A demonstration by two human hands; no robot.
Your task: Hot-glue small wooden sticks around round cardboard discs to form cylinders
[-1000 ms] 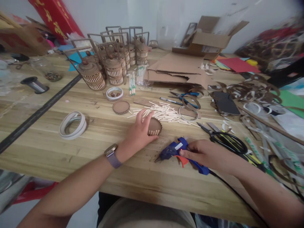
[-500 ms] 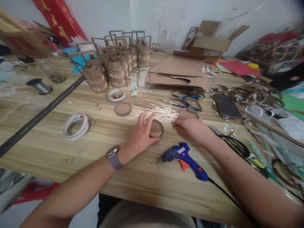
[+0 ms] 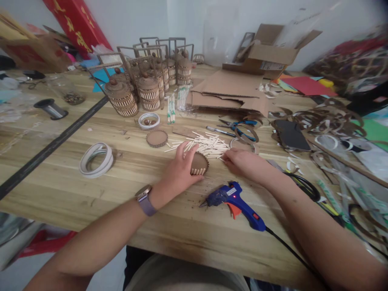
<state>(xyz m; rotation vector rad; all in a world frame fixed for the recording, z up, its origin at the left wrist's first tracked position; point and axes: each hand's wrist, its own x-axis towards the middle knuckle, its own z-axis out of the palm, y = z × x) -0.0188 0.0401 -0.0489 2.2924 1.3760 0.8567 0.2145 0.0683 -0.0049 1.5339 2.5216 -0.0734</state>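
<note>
My left hand (image 3: pixel 178 167), with a watch on its wrist, is curved around a round brown cardboard base (image 3: pixel 199 162) with a ridged rim; thumb and fingers grip it by its edge. Several short pale sticks (image 3: pixel 197 171) stand upright along the base's near rim. At the right edge of a heap of loose wooden sticks (image 3: pixel 210 145), my right hand (image 3: pixel 241 161) is closed in a pinch, and the end of one stick (image 3: pixel 221 159) shows at its fingertips. A blue glue gun (image 3: pixel 233 200) lies on the table just below both hands, its nozzle pointing left.
Several lidded miniature baskets (image 3: pixel 148 91) with tall handles stand at the back left. A second round base (image 3: pixel 157 138) and white tape rolls (image 3: pixel 96 160) lie left of my hands. Pliers (image 3: pixel 239 123), a phone (image 3: pixel 291 134) and tangled brown strips (image 3: pixel 324 117) are on the right.
My right hand has shifted slightly at the edge of the heap, and a stick end now shows at its fingertips. My left hand and the base have stayed in place.
</note>
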